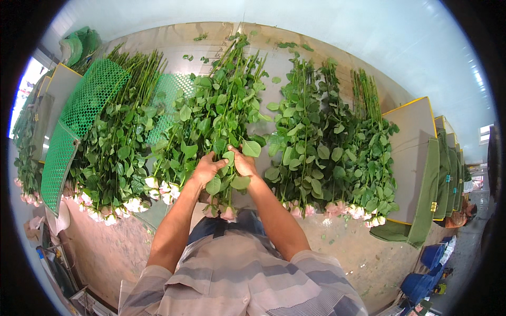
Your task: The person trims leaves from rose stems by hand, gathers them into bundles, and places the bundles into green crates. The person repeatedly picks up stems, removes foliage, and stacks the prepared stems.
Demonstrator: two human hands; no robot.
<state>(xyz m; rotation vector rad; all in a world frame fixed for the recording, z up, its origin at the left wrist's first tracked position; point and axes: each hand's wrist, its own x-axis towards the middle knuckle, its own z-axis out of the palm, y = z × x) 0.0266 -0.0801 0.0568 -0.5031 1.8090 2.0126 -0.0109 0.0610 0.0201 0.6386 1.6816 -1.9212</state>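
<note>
Before me lies a bunch of leafy rose stems (221, 118), with cut ends away from me and pale pink blooms (228, 213) near my waist. My left hand (206, 169) grips the bunch from the left side, its thumb across the leaves and its fingers partly hidden by foliage. From the right, my right hand (244, 162) is closed around the same stems, with leaves covering part of the fingers. The two hands are close together, a little above the blooms. White-pink roses (164, 189) lie just left of my left forearm.
Several rose bunches (302, 134) lie to the right, beside a yellow-edged divider panel (413, 158) with green cloth (425, 193). At left, green plastic mesh (89, 114) partly covers another rose pile (118, 146). Length marks (217, 55) line the table's far part. Blue containers (419, 282) stand at lower right.
</note>
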